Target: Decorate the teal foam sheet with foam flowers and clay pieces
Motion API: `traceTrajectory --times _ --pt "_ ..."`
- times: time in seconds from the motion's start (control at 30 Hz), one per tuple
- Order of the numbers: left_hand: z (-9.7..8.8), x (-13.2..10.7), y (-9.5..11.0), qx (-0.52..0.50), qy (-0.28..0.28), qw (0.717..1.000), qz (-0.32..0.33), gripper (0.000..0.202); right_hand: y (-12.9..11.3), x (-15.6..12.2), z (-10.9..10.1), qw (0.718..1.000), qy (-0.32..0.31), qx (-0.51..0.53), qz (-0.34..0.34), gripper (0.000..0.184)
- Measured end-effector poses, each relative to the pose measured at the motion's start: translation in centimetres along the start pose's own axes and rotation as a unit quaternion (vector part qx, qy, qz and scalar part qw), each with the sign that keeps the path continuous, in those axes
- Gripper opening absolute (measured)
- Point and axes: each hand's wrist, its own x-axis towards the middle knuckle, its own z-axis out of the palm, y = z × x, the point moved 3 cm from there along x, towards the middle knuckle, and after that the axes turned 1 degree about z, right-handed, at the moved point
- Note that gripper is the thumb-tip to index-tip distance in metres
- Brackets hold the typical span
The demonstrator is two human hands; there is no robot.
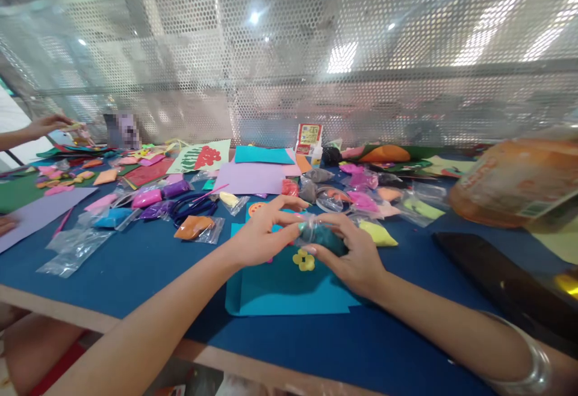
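My right hand (356,251) is wrapped round a clear plastic bag of dark teal clay (329,238). The fingertips of my left hand (266,230) pinch the gathered plastic at the bag's left end. Both hands hover over blue paper (293,293), which lies flat in front of me. On that paper sits a yellow flower shape with an open centre (304,260), just below the bag. An orange round piece with red dots (257,209) shows beyond my left hand. Part of the paper is hidden by my hands.
Several bagged clays, among them orange (195,227) and yellow (378,233), lie around the paper. A dark phone-like slab (501,281) and a large orange-tinted jar (519,179) stand at the right. Another person's hand (49,125) is at far left. Perforated metal (280,53) rises behind.
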Motion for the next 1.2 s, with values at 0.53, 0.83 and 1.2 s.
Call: traceTrajectory --times 0.53,0.83,1.2 --pt "0.6 -0.3 0.9 0.118 -0.093 0.985 0.083 0.017 0.1 -0.1 0.8 0.987 -0.108 0.108 0.042 0.063" --pt "2.2 -0.7 1.0 0.207 -0.047 0.966 0.145 0.009 -0.2 0.0 0.7 0.996 -0.08 0.026 0.029 0.04" --pt "1.0 -0.5 0.7 0.209 0.053 0.957 0.195 0.009 -0.4 0.6 0.3 0.996 -0.074 0.0 0.042 0.009"
